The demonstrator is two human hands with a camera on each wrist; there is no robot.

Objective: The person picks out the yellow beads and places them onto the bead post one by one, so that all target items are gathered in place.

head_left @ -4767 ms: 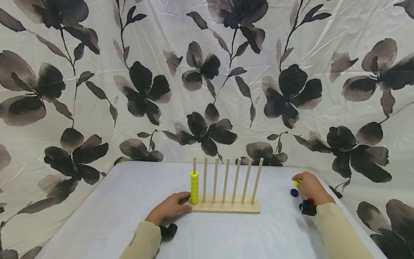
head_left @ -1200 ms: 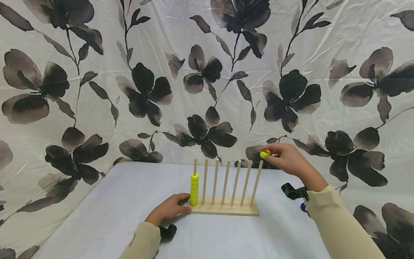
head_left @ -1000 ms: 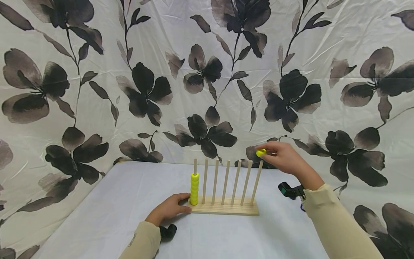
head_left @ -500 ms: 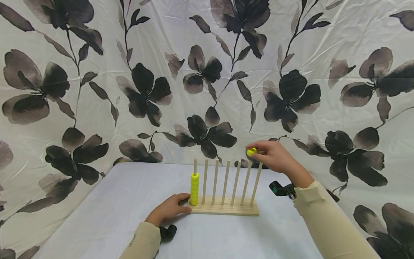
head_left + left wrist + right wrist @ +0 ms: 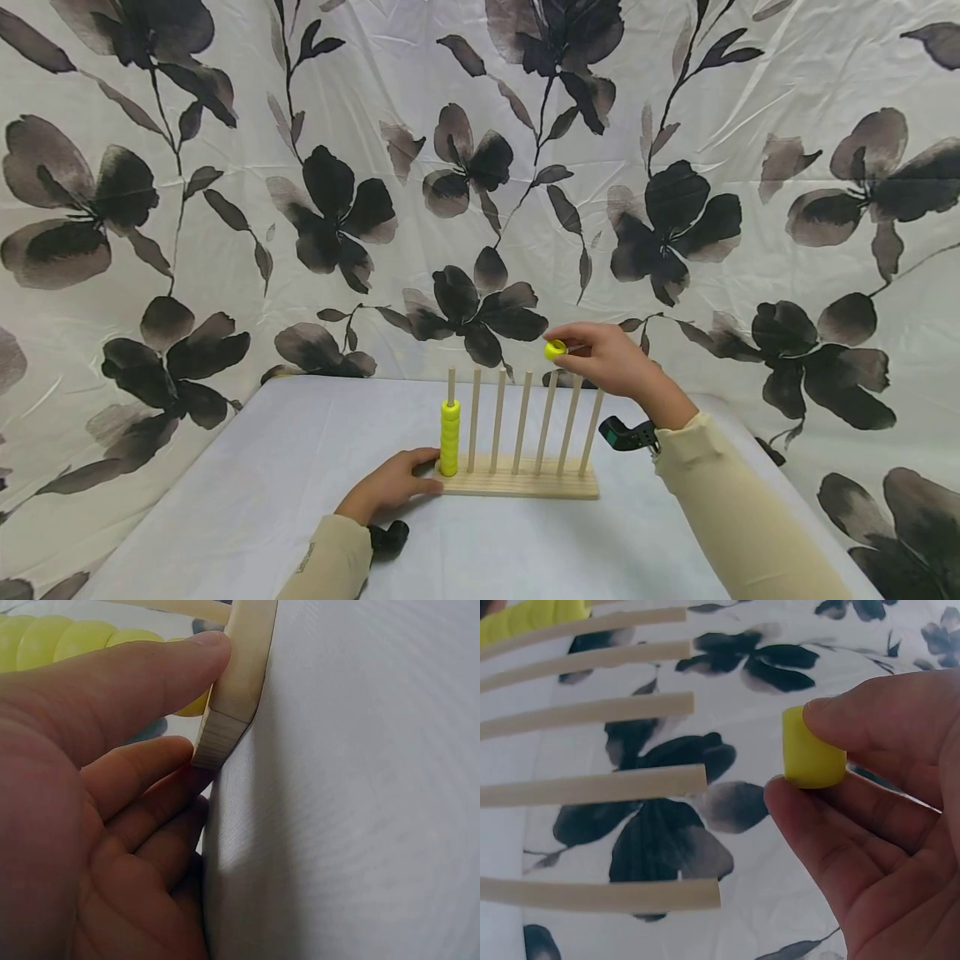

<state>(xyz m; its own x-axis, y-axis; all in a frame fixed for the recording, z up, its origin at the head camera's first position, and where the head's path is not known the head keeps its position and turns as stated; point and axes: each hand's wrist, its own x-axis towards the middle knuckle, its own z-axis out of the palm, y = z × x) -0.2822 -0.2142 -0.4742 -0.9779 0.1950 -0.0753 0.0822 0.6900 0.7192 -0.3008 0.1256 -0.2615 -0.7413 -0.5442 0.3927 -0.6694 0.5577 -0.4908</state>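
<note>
A wooden peg stand (image 5: 517, 482) with several upright dowels sits on the white table. Yellow beads (image 5: 450, 437) are stacked on its leftmost dowel, whose tip shows above them. My left hand (image 5: 393, 483) holds the left end of the base, thumb (image 5: 202, 656) along the front edge and fingers toward the far side. Between thumb and fingertips, my right hand (image 5: 607, 358) pinches another yellow bead (image 5: 814, 750) above the dowel tips, toward the right half of the row. In the right wrist view that bead is apart from the bare dowel ends (image 5: 694, 780).
White cloth covers the table (image 5: 300, 442), and a flower-printed curtain (image 5: 480, 167) hangs right behind its back edge. A black strap device (image 5: 628, 435) sits on the right wrist, another (image 5: 390, 538) on the left. My right sleeve (image 5: 742, 508) covers part of the table's right side.
My right hand picked up the yellow bead at the table's right, raised it, and carried it left above the dowels. The left hand stays at the base; the yellow stack looks the same.
</note>
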